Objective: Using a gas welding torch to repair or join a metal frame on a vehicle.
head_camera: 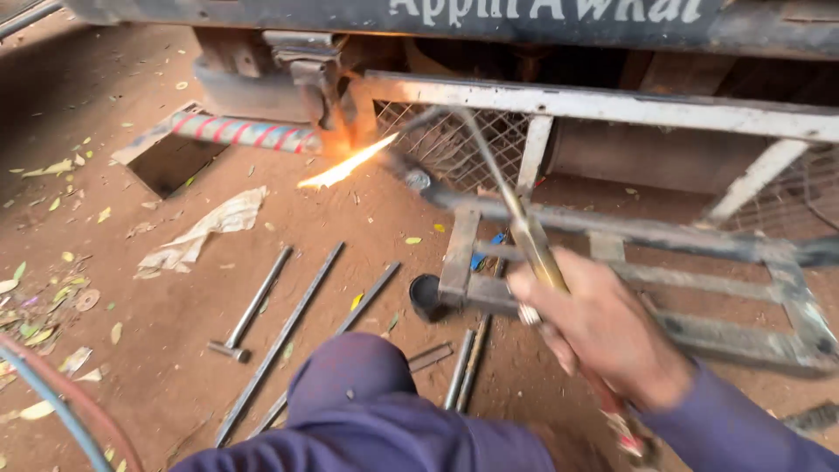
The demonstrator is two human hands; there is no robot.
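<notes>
The cutting torch [524, 229], gripped in the right hand [603, 330] with fingers closed, flames beside the frame's edge [559, 100] above open dirt.

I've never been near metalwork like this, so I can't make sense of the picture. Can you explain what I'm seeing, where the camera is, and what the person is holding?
The camera sits on the person's head and looks down, so you see their own body from above: a purple-clad knee and, on the right, a purple sleeve ending in the right hand. That hand grips a long brass-coloured gas torch; its bent tip throws a bright orange flame towards the metal underside of a vehicle. The left hand is not in view.

The surface is bare red dirt. On it lie several thin steel rods, a hammer, a crumpled cloth, a small black cup and a grey welded metal frame. Two hoses, red and blue, cross the bottom left corner.
</notes>
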